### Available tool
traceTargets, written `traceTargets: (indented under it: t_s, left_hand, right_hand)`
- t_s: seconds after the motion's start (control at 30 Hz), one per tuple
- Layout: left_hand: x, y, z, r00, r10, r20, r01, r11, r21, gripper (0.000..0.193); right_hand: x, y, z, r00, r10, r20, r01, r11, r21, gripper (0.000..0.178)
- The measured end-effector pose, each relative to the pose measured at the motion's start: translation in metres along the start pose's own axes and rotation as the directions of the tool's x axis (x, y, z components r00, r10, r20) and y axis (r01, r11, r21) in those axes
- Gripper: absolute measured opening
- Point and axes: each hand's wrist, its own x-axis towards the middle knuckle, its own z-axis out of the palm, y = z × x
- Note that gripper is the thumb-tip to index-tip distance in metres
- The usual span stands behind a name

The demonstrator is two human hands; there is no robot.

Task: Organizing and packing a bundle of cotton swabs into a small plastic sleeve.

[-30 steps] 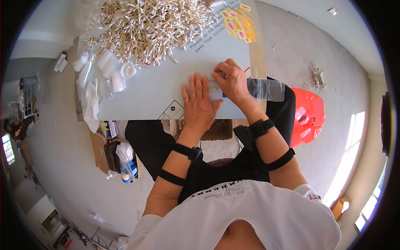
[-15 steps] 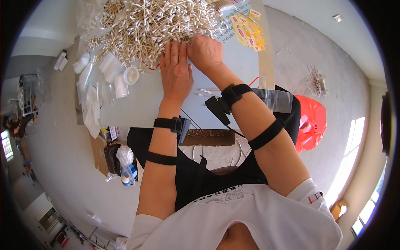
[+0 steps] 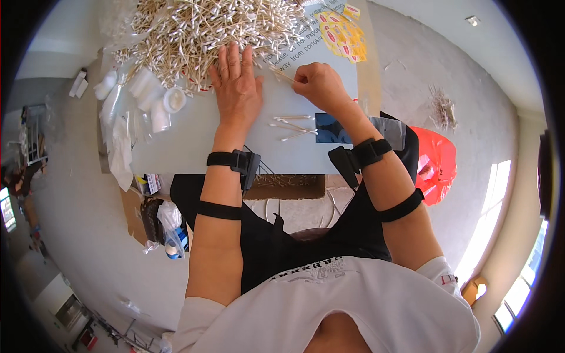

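A large heap of cotton swabs [image 3: 200,35] covers the far part of the table. My left hand [image 3: 236,94] lies flat with fingers stretched out, its fingertips at the near edge of the heap. To the right of the heap, my right hand [image 3: 321,85] is closed in a pinch on cotton swabs [image 3: 282,74] whose white tips point to the far left; how many it holds I cannot tell. Several loose cotton swabs [image 3: 292,125] lie on the table between my forearms, beside a small clear-and-dark plastic bag [image 3: 333,129].
White plastic tubs [image 3: 174,100] and clear bags lie left of the heap. Yellow labels [image 3: 341,38] are spread at the table's far right. Below the near edge stands a cardboard box [image 3: 288,187] with swabs. A red plastic bag [image 3: 435,162] lies to the right.
My right hand has moved right and nearer, away from the left hand and the heap, with swabs pinched in it. The left hand has shifted slightly left, its fingers more spread.
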Motion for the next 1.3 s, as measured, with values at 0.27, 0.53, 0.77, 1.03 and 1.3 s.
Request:
traceTargets:
  t_s: [0.27, 0.53, 0.77, 1.03, 1.3]
  left_hand:
    - [-0.021, 0.016, 0.000, 0.987, 0.157, 0.043, -0.154, 0.986, -0.065, 0.048]
    - [-0.016, 0.013, -0.009, 0.990, 0.124, -0.070, -0.131, 0.985, -0.109, 0.026]
    - [0.004, 0.005, -0.013, 0.983, 0.164, -0.083, -0.173, 0.978, -0.117, 0.009]
    - [0.023, 0.000, -0.015, 0.960, 0.278, -0.018, -0.279, 0.954, -0.107, 0.008]
    - [0.024, 0.024, -0.004, 0.943, 0.331, 0.037, -0.330, 0.943, -0.037, 0.011]
  right_hand:
    - [-0.009, 0.009, -0.001, 0.984, -0.161, -0.083, 0.152, 0.982, -0.108, 0.006]
    - [-0.015, 0.011, -0.011, 0.983, -0.183, 0.004, 0.182, 0.974, -0.137, 0.004]
    - [-0.033, 0.010, -0.002, 0.964, -0.232, -0.133, 0.228, 0.973, -0.044, 0.015]
    - [-0.046, 0.017, 0.012, 0.955, -0.235, -0.182, 0.242, 0.970, 0.014, 0.008]
    - [-0.055, 0.019, 0.008, 0.966, -0.229, -0.121, 0.227, 0.973, -0.026, 0.007]
